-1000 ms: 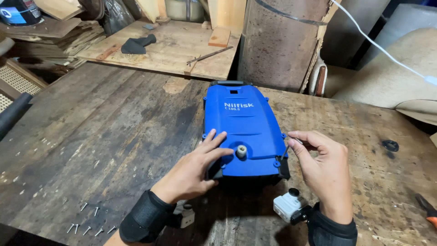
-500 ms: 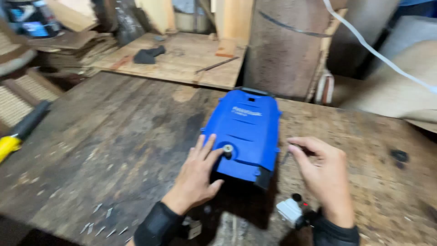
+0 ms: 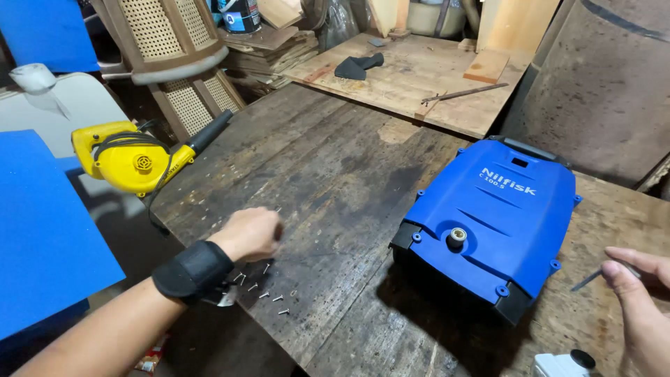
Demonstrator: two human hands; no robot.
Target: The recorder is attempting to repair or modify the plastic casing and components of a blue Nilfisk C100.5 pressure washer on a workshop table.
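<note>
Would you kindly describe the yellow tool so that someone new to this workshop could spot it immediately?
Start at the dark, worn wooden workbench and go to its left edge, beyond the left hand. There lies a handheld blower, hanging partly off the bench. Its bright yellow rounded body and long black nozzle set it apart from the blue machine casing and the small loose screws.

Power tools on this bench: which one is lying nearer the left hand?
The yellow blower, at the table's left edge just beyond the left hand. The blue housing lies farther off, nearer the right hand.
</note>
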